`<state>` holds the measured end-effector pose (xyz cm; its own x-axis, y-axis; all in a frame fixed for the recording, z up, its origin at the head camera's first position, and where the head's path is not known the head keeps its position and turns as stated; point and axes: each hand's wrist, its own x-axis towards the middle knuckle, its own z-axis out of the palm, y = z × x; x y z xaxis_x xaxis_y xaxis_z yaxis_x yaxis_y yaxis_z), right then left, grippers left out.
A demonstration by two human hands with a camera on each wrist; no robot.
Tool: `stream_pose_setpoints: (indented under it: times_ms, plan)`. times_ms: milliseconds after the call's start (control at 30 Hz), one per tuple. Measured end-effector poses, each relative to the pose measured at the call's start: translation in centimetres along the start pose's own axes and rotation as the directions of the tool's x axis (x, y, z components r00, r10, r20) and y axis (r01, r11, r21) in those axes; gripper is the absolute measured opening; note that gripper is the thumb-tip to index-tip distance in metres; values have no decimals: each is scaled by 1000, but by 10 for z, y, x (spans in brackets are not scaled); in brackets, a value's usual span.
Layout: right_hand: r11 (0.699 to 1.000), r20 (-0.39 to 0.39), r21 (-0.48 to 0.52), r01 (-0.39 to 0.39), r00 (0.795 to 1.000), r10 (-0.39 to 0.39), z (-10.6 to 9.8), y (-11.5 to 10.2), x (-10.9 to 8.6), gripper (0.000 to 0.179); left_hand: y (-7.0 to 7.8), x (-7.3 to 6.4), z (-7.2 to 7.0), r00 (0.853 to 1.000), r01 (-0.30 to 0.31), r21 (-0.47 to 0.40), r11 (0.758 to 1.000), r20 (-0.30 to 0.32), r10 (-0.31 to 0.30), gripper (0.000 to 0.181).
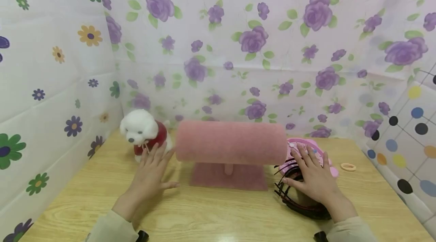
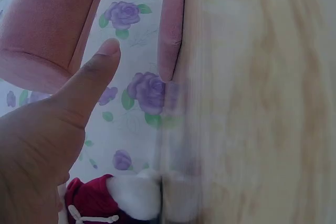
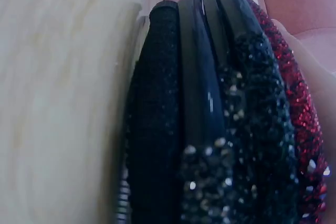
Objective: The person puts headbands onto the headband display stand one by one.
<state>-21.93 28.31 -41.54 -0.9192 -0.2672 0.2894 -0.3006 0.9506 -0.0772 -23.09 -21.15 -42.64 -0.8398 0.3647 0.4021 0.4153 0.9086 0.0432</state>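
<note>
In the head view my left hand is spread with straight fingers, holding nothing, in front of a white plush dog in a red garment. My right hand is likewise spread, above a stack of dark headbands; whether it touches them I cannot tell. Up close in the right wrist view, black glittery headbands stand beside a red sequined headband. Between my hands is a pink plush roll stand, a padded cylinder on a post and flat base. The left wrist view shows my left thumb extended near that roll.
Behind my right hand lies a pink item with a rounded rim, partly hidden. A small pale ring lies to its right on the wooden table. Flowered sheets hang at the back and left; a dotted one is at right.
</note>
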Motion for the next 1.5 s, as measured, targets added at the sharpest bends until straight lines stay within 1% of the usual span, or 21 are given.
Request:
stream_pose_setpoints:
  times_ms: [167,300,433,567,633,767,933,1033,1133,1200,1267,1400,1500]
  plan:
    - [1000,15,0,-10,1000,10,-9,-1,1,99,1,2,-1,999,-19,-1,1000,-29,19,108]
    - [1000,11,2,-9,1000,9,-11,-1,1,99,2,3,-4,999,-19,-12,1000,-44,18,108]
    - [1000,2,1,-3,1000,3,-13,-1,1,99,1,6,-7,995,-36,-16,999,-90,34,109]
    - [1000,-13,-11,0,1000,0,-17,-1,2,99,-3,8,-10,982,-82,-9,997,-168,80,108]
    - [1000,-14,-11,-1,1000,1,-19,0,2,98,-4,8,-12,974,-100,-25,995,-205,93,107]
    - [1000,-6,21,3,1000,-3,-23,-1,2,96,-6,9,-16,964,-114,-88,990,-252,89,103]
    - [999,7,32,14,1000,-14,-30,-1,2,93,-8,13,-22,946,-139,-182,974,-315,76,101]
    - [1000,13,20,19,1000,-19,-34,-1,3,92,-8,16,-25,936,-167,-254,953,-345,72,97]
    - [1000,4,8,28,1000,-28,-37,-2,5,90,-8,19,-29,935,-183,-331,926,-348,60,95]
    - [999,-8,-3,37,999,-37,-39,-3,5,88,-6,21,-32,940,-186,-388,903,-339,47,93]
    - [999,-21,-13,48,999,-49,-42,-4,6,86,-4,23,-36,946,-182,-451,874,-322,31,90]
    - [997,-40,-10,75,996,-76,-50,-7,6,83,-1,27,-44,964,-152,-557,817,-266,-1,89]
    - [997,-29,3,79,997,-78,-58,-9,5,82,0,32,-48,977,-126,-628,768,-213,-14,92]
